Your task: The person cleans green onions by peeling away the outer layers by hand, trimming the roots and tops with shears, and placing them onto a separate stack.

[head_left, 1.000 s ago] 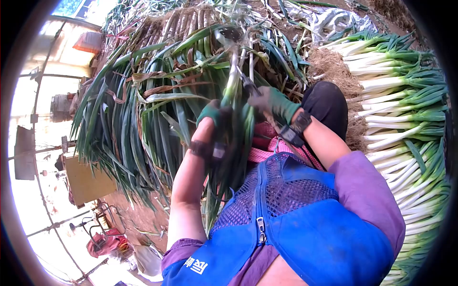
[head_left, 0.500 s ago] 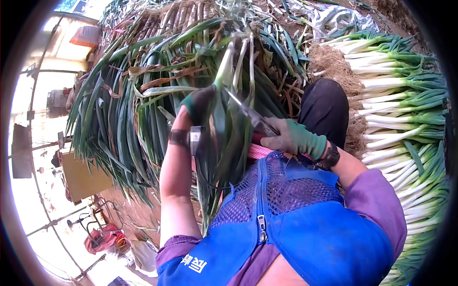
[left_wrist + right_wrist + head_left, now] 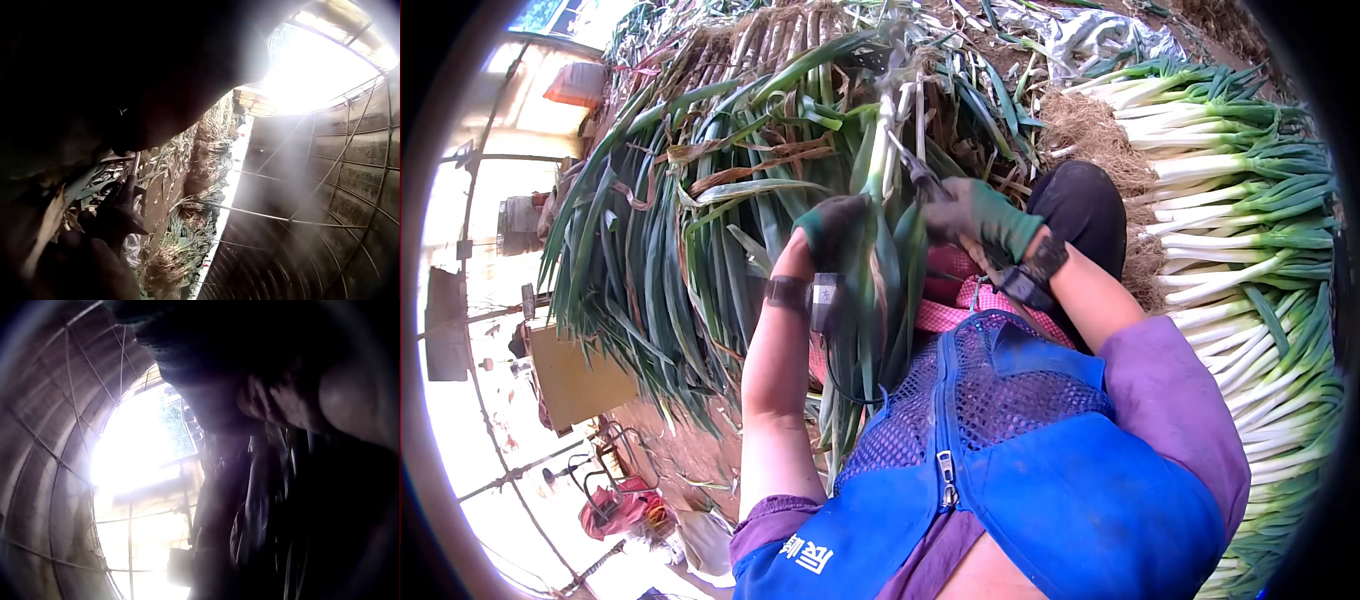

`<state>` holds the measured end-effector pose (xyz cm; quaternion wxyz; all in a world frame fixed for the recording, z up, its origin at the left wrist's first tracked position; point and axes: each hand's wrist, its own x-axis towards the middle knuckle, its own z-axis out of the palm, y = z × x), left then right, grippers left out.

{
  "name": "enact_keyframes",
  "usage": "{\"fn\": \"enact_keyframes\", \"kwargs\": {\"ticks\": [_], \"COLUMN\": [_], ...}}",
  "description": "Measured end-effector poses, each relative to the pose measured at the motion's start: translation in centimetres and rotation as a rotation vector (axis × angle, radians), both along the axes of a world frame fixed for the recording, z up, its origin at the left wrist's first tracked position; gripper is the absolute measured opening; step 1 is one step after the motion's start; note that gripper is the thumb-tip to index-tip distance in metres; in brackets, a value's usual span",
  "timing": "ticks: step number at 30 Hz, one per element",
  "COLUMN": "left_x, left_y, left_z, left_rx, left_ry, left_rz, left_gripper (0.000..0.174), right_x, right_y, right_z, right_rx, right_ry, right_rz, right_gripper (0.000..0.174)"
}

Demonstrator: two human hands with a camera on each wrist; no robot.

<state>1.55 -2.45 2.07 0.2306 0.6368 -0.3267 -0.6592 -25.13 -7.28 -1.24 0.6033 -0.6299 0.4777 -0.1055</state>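
My gloved left hand (image 3: 837, 228) grips a few large green onions (image 3: 883, 150) by their leaves, white stems pointing away from me and leaves hanging toward my lap. The root ends are blurred. In my gloved right hand (image 3: 980, 215) is a dark air blow gun (image 3: 922, 178) with a thin metal nozzle, angled at the white stems just beyond my left hand. In the left wrist view the blow gun (image 3: 125, 200) shows from the side, the right hand's dark fingers (image 3: 100, 262) round its handle. The right wrist view is mostly dark, with a sleeve-like shape and leaves.
A thick heap of unpeeled green onions (image 3: 670, 230) lies ahead and to the left. Along the right side stretches a row of clean white-stemmed green onions (image 3: 1210, 220), roots (image 3: 1090, 140) toward my knee (image 3: 1085, 210). A white plastic sack (image 3: 1110, 40) lies at the back.
The right hand with the blow gun drew back toward my body, then went forward again along the stems. My left hand swung left, then partly back right, still holding the green onions.
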Motion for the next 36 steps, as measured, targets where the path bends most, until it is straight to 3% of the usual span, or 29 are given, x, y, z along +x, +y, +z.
{"fn": "enact_keyframes", "kwargs": {"ticks": [2,5,9,12,15,17,18,19,21,24,27,28,31,32,36], "left_x": [-0.1,1.4,2.8,3.5,3.8,2.2,2.5,2.4,2.4,2.8,1.9,1.6,1.4,1.5,2.1], "left_y": [0.1,0.3,0.2,0.2,-0.2,-0.8,-1.1,-1.6,-2.4,-2.6,-2.5,-2.4,-2.1,-2.1,-2.1], "left_z": [0.5,-1.4,-3.5,-4.3,-3.2,-0.7,-0.5,-0.4,-0.8,-2.1,-2.4,-2.2,-1.7,-1.4,-0.8], "left_rx": [-0.036,-0.450,-0.250,-0.381,-0.488,-0.244,-0.341,-0.270,-0.211,-0.289,-0.115,-0.155,-0.193,-0.154,0.023], "left_ry": [-0.071,-0.327,-0.189,-0.191,-0.174,0.159,0.076,0.111,0.221,0.062,0.280,0.233,0.122,0.114,0.102], "left_rz": [-0.074,-0.356,-0.257,-0.310,-0.303,0.076,-0.039,0.011,0.077,-0.073,0.071,0.028,-0.023,0.010,0.134], "left_gripper": [0.037,0.038,0.039,0.039,0.035,0.036,0.039,0.039,0.037,0.036,0.033,0.033,0.032,0.032,0.030], "right_x": [1.6,3.9,3.9,2.9,1.0,-0.6,-0.9,-1.2,-1.2,-0.2,1.2,2.9,2.1,2.0,-1.0], "right_y": [-3.0,-8.5,-8.7,-6.2,-2.1,1.9,2.9,3.8,4.1,3.9,2.6,3.7,4.2,5.3,4.6], "right_z": [-1.2,-6.0,-6.6,-5.6,-3.9,-1.9,0.1,1.8,0.0,-4.1,-6.4,-9.0,2.5,3.6,6.5], "right_rx": [0.013,-0.168,-0.276,-0.149,0.097,0.110,0.000,0.012,-0.307,-0.788,-0.520,-0.147,-0.269,-0.013,0.486], "right_ry": [0.034,0.135,0.125,0.032,-0.060,-0.164,0.036,0.132,0.166,0.197,-0.499,-0.865,-0.138,-0.290,-0.702], "right_rz": [-0.005,0.084,0.047,0.021,0.145,0.323,0.414,0.410,0.311,0.153,0.087,0.048,0.476,0.362,0.286], "right_gripper": [0.051,0.056,0.060,0.058,0.056,0.052,0.050,0.050,0.053,0.060,0.054,0.041,0.035,0.032,0.026]}}
